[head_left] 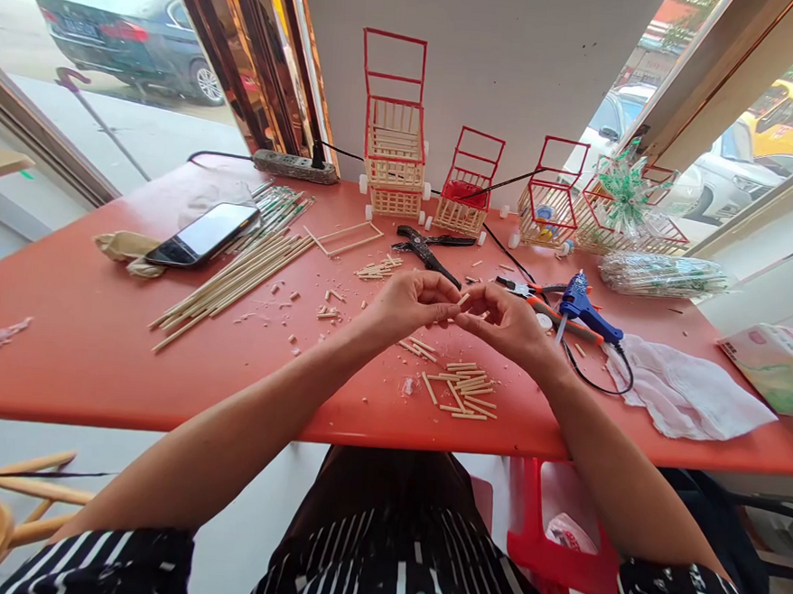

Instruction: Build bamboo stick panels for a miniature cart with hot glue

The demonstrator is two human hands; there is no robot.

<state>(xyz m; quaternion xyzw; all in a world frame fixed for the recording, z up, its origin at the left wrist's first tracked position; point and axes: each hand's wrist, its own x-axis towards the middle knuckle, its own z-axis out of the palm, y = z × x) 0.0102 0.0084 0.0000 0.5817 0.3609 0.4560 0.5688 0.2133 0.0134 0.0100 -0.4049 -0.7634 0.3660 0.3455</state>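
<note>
My left hand and my right hand meet above the middle of the red table. Both are closed in a pinch, fingertips touching around a short wooden stick; most of it is hidden by the fingers. Below them lie a loose pile of cut wooden sticks and a smaller group of sticks. Black clamp-like pliers rest just beyond my left hand. Right of my right hand are a blue glue gun and orange-handled pliers.
Small red-trimmed stick carts stand along the back wall. On the left are long sticks, a phone and a power strip. A white cloth and a tissue box lie at the right. The glue gun's black cable loops over the table.
</note>
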